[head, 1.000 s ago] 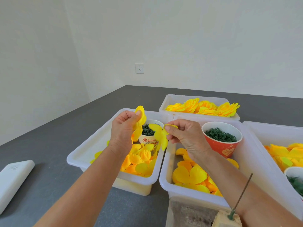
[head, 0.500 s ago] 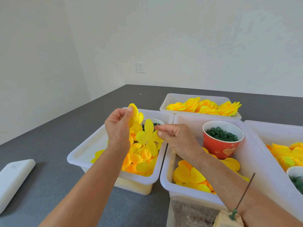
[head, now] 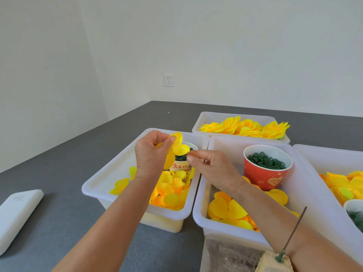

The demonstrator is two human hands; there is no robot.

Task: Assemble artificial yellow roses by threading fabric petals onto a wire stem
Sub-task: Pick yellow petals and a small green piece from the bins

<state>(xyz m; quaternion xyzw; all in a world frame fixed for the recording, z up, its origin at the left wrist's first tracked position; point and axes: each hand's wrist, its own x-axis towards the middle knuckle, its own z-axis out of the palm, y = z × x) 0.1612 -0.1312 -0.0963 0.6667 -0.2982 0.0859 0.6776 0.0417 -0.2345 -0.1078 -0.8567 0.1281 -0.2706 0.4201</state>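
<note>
- Since half a second ago the right hand (head: 214, 169) has let go of the yellow petal piece it was pinching; that piece is now gone from between the hands.
- Left hand (head: 151, 152) is raised over the left bin (head: 102, 183), fingers curled, thumb and forefinger pinching a bunch of petals (head: 175, 148).
- Petals held run roughly up and down: top lobe rises past the fingertips, lower lobe hangs toward the bin.
- Right hand hovers just right of the petals, thumb and forefinger stretched toward them with nothing visible between; other fingers loosely bent. Whether a fingertip touches the petals, I cannot tell.
- Wire stem (head: 292, 232) stands in a foam block (head: 271, 262) at the lower right, leaning up and to the right, bare.
- Loose petals lie in the left bin and in the middle bin (head: 204, 203).
- Small cup (head: 182, 166) of green rings sits in the left bin behind the hands; red cup (head: 267, 173) of green rings in the middle bin.
- Finished roses (head: 245, 127) fill the far bin.
</note>
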